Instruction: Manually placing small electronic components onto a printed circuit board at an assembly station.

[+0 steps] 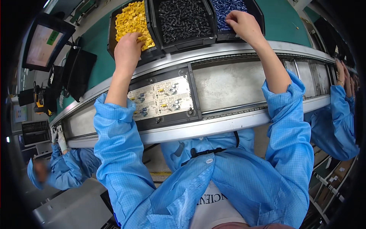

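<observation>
My left hand [129,49] reaches over the near right part of a bin of small yellow box-shaped components [130,19]. Its fingers are bent together among the pieces; what they pinch is hidden. Over the left side of a bin of small dark-blue components [231,5], my right hand [246,26] is closed with fingertips pressed together. Anything between them is too small to make out. Below my left wrist lies a pale circuit board [160,97] in a black frame [195,91], bearing yellow parts and dark cylindrical ones. My left forearm covers its left end.
Between those bins stands a bin of small black components [183,23]. A conveyor with metal rails [232,121] runs across in front of me. A monitor [47,42] stands at left. Co-workers' gloved hands [59,136] and bare hands [341,74] are at the line's left and right ends.
</observation>
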### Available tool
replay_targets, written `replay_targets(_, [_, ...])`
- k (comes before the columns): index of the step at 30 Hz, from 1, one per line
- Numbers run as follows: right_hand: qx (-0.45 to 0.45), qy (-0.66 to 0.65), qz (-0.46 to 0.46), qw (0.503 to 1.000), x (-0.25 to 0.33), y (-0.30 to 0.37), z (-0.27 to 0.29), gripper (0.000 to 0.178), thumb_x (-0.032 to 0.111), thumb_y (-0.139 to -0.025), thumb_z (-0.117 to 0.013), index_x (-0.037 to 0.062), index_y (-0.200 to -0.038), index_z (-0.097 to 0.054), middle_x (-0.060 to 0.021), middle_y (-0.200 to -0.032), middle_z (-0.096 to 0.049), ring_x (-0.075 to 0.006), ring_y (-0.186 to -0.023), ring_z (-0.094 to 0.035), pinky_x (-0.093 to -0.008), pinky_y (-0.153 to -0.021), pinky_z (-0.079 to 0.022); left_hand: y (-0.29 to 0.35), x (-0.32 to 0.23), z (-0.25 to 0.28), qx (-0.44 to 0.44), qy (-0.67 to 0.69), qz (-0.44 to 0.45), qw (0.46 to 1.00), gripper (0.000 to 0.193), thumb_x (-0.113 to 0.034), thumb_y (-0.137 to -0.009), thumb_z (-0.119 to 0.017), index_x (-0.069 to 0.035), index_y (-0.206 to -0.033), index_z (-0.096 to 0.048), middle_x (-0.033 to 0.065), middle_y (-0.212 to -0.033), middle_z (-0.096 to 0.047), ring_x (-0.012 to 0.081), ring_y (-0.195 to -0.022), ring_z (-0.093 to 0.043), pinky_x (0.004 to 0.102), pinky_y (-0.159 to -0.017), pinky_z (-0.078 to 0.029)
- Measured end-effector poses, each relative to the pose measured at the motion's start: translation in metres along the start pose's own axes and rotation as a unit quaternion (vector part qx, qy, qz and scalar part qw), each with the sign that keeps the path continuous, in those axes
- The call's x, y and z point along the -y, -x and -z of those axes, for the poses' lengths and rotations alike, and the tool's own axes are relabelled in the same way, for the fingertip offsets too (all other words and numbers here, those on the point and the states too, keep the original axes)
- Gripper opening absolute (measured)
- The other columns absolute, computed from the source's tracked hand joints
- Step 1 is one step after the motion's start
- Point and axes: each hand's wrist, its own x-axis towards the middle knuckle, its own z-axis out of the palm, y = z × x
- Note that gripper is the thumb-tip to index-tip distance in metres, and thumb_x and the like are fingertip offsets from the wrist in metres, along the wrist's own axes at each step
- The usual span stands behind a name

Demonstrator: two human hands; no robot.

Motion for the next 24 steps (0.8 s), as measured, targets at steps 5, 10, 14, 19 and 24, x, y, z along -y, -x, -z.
replay_targets(5, [-0.111, -0.035, 0.004, 0.993, 0.006, 0.010, -0.002, 0.016, 0.018, -0.091, -0.066, 0.0059, -0.102, -0.070, -0.0108, -0.092, -0.073, -0.0268, -0.085, -0.070, -0.0342, -0.078, -0.054, 0.009, 0.005, 0.002, -0.044, -0.018, -0.001, 0.999, 0.018, -0.019, -0.081, -0.074, -0.006, -0.094, -0.073, 0.0107, -0.087, -0.067, 0.0310, -0.082, -0.066, 0.0411, -0.071, -0.054])
replay_targets(10, [-0.134, -0.104, -0.016, 0.985, 0.003, 0.014, -0.007, 0.018, 0.018, -0.093, -0.067, 0.0050, -0.106, -0.069, -0.0062, -0.089, -0.073, -0.0136, -0.082, -0.068, -0.0278, -0.076, -0.052, 0.016, -0.003, 0.018, -0.069, -0.051, 0.010, 0.996, 0.019, -0.019, -0.083, -0.075, -0.008, -0.099, -0.075, 0.0107, -0.085, -0.066, 0.0307, -0.075, -0.066, 0.0388, -0.066, -0.054])
replay_targets(14, [-0.214, -0.319, 0.039, 0.922, 0.013, 0.044, -0.002, 0.015, 0.005, -0.096, -0.063, 0.0007, -0.109, -0.067, -0.0036, -0.097, -0.071, -0.0086, -0.085, -0.064, -0.0220, -0.078, -0.052, 0.042, -0.037, 0.040, -0.096, 0.034, 0.025, 0.995, 0.017, -0.012, -0.083, -0.075, -0.007, -0.099, -0.075, 0.0105, -0.086, -0.067, 0.0275, -0.075, -0.067, 0.0348, -0.066, -0.053])
replay_targets(19, [0.045, -0.337, 0.077, 0.937, 0.105, 0.106, -0.006, 0.016, -0.001, -0.091, -0.063, 0.0014, -0.105, -0.069, -0.0051, -0.089, -0.070, -0.0104, -0.079, -0.064, -0.0241, -0.069, -0.051, 0.096, -0.061, 0.054, 0.079, 0.316, 0.073, 0.943, 0.016, -0.003, -0.082, -0.073, -0.004, -0.098, -0.073, 0.0118, -0.085, -0.071, 0.0247, -0.075, -0.070, 0.0310, -0.067, -0.054])
replay_targets(24, [0.139, -0.325, 0.122, 0.927, 0.127, 0.116, -0.012, 0.015, -0.002, -0.086, -0.063, 0.0008, -0.098, -0.071, -0.0083, -0.078, -0.067, -0.0148, -0.067, -0.063, -0.0269, -0.060, -0.048, 0.108, -0.059, 0.042, 0.144, 0.302, 0.074, 0.939, 0.014, 0.000, -0.083, -0.073, -0.001, -0.097, -0.072, 0.0093, -0.086, -0.073, 0.0159, -0.071, -0.068, 0.0267, -0.066, -0.053])
